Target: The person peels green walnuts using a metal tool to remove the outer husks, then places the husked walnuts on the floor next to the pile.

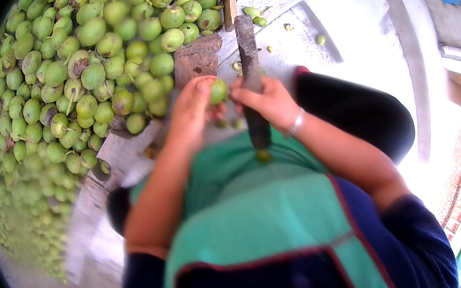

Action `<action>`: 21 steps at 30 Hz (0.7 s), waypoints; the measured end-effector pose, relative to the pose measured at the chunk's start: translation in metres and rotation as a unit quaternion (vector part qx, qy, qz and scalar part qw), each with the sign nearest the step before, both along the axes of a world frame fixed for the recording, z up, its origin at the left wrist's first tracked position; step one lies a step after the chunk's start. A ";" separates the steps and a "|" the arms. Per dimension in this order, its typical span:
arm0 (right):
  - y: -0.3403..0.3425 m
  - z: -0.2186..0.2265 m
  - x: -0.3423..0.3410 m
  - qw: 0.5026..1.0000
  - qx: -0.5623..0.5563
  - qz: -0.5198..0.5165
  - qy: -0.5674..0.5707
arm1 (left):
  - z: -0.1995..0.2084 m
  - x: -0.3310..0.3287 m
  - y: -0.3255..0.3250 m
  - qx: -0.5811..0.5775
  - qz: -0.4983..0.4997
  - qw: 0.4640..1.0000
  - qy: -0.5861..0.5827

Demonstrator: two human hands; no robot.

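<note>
- A person seated over a green apron (pixel 262 198) works a small green fruit (pixel 218 91), which sits at the centre of the frame, just above the lap and beside an upright dark blade (pixel 251 76).
- The left hand (pixel 193 111) closes its fingers on the fruit, pinching it from the left side.
- The right hand (pixel 266 100) presses in from the right, its fingertips meeting the fruit and the blade; whether it clamps the blade or only steadies against it cannot be told.
- A pale bracelet (pixel 296 124) circles the right wrist.
- The blade runs vertically between the hands, its lower end pointing down toward the apron, where a small yellowish piece (pixel 263 155) lies.
- A large heap of green fruit (pixel 74 77) fills the upper left, held back by worn wooden blocks (pixel 198 60).
- Loose fruits and scraps (pixel 253 14) dot the pale concrete floor (pixel 355 26) beyond the blade.
- Dark blue sleeves (pixel 420 235) cover the upper arms.
</note>
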State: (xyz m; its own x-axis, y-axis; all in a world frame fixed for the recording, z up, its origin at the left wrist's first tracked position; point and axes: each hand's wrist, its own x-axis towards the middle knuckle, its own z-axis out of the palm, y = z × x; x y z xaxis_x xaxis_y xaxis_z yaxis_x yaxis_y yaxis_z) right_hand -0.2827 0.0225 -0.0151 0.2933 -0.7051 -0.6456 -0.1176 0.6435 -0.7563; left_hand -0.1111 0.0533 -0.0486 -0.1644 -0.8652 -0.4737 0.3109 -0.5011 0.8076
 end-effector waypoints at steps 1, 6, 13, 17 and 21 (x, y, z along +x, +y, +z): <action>0.000 0.000 0.001 1.000 -0.009 0.002 -0.008 | 0.002 0.000 0.002 -0.054 -0.017 0.998 -0.031; 0.001 -0.007 0.005 0.999 -0.018 -0.018 0.020 | 0.006 0.000 0.002 -0.047 -0.015 0.999 0.016; 0.005 -0.001 -0.004 0.966 -0.208 0.092 0.123 | 0.001 0.018 -0.006 -0.010 0.005 0.999 0.047; 0.008 -0.001 -0.002 0.880 -0.359 0.202 0.236 | 0.005 0.025 -0.006 -0.055 -0.050 0.996 0.042; 0.010 -0.003 0.001 0.863 -0.402 0.210 0.223 | 0.012 0.023 -0.005 -0.075 -0.078 0.993 0.046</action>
